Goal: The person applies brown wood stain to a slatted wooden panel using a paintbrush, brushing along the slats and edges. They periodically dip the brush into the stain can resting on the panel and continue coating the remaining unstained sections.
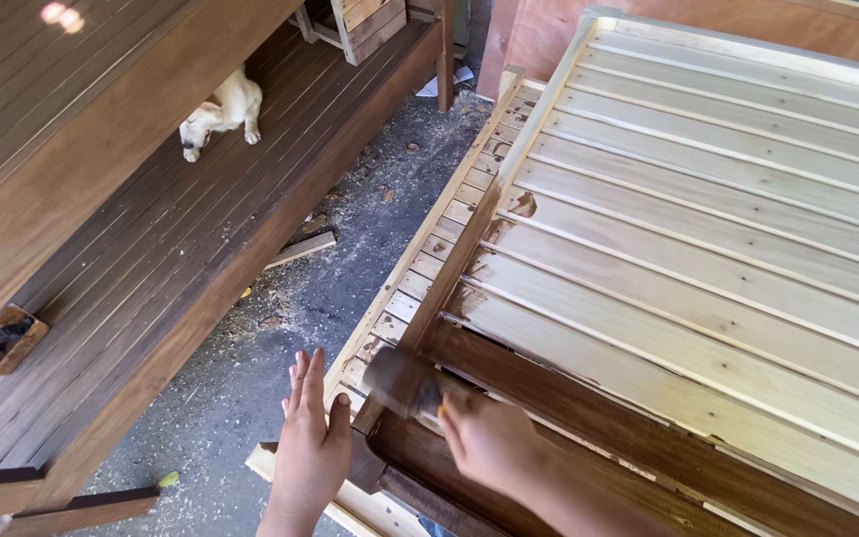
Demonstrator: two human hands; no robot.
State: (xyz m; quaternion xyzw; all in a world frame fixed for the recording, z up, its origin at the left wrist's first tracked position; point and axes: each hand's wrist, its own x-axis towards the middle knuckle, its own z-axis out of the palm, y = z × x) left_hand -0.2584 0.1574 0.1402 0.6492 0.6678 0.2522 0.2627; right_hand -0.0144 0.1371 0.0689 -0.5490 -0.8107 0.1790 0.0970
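My right hand [489,438] grips a hammer [402,381] whose dark head is blurred, just above the near corner of a slatted wooden panel [708,219]. The nearest boards of that panel are stained dark brown [589,418]; the rest are pale bare wood. My left hand [310,443] rests flat, fingers together and pointing away, against the pale outer rail [405,268] at the panel's left edge, right beside the hammer head. The hammer's handle is mostly hidden inside my right fist.
A dark-stained wooden structure [151,249] with a plank floor fills the left, and a pale dog [221,111] lies on it. Between it and the panel runs a strip of grey ground [350,249] strewn with sawdust and wood scraps. A small wooden block [4,340] sits at far left.
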